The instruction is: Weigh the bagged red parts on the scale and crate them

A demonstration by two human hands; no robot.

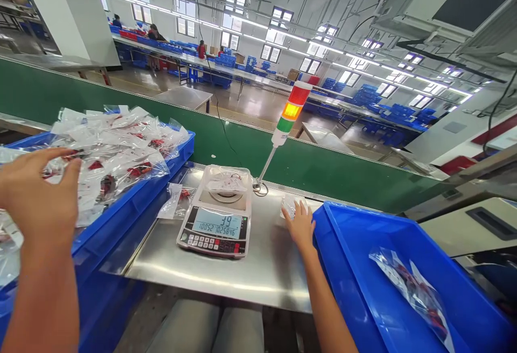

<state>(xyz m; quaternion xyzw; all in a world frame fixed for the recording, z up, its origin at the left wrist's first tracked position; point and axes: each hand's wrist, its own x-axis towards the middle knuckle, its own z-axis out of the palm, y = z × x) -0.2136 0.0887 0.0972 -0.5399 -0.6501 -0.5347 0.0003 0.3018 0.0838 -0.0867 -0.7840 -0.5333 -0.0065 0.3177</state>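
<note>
My left hand (52, 196) is over a heap of clear plastic bags (121, 153) in the blue bin at left. Its thumb and index finger are apart, with nothing seen between them. On the steel table, my right hand (301, 226) has its thumb and fingers around a small clear and white plastic bag (287, 203), partly covered by the fingers. Between the hands stands a digital scale (216, 229) with a lit display, and a bag (226, 181) lies on its pan. Left of the scale rests another bag (176, 202) with red contents.
The left blue bin (141, 194) is heaped above its rim. A right blue bin (347, 267) holds bagged items (416, 288). Behind the scale rises a signal light (291, 110), glowing yellow, before a green partition (323, 161). People sit at far benches.
</note>
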